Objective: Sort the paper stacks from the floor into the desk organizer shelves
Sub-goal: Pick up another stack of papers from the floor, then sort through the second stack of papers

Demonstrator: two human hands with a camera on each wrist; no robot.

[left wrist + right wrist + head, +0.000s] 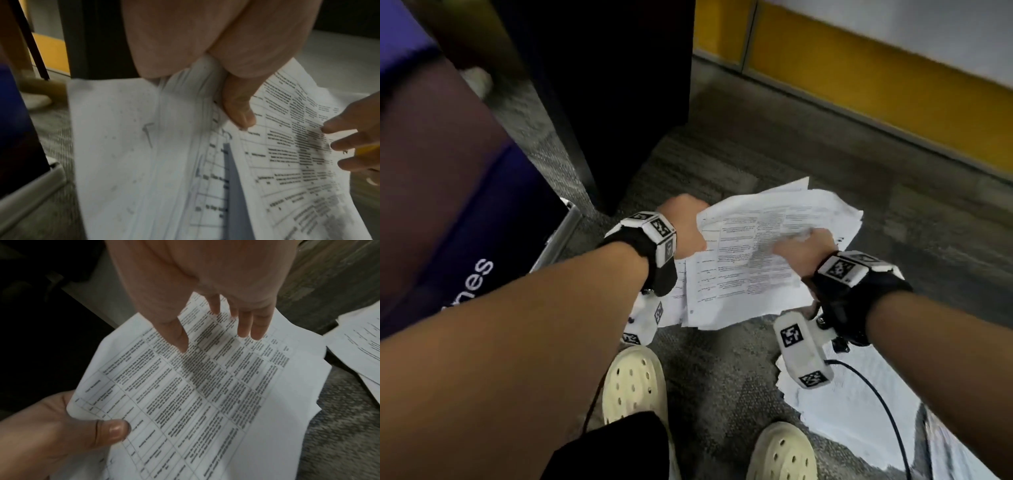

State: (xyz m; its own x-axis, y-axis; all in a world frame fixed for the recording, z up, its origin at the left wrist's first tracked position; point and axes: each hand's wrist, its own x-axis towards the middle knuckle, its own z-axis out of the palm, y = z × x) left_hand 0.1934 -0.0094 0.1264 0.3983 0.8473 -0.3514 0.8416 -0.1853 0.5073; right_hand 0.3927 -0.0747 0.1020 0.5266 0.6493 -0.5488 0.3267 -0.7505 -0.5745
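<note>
Left hand [681, 226] pinches the stack [756, 260]; right hand [804, 245] lies flat-fingered on top. Gathering; next, lift to the shelves.

Left hand [683, 228] pinching, right hand [804, 248] fingers straight, spread

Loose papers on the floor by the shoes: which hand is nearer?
Right. The right hand rests on the held paper stack directly above the floor papers; the left hand grips the stack's far edge.

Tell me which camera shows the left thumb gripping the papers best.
The right wrist view: the left thumb lies plainly across the edge of the papers. The left wrist view shows it closer but blurred. The head view hides it behind the papers.
</note>
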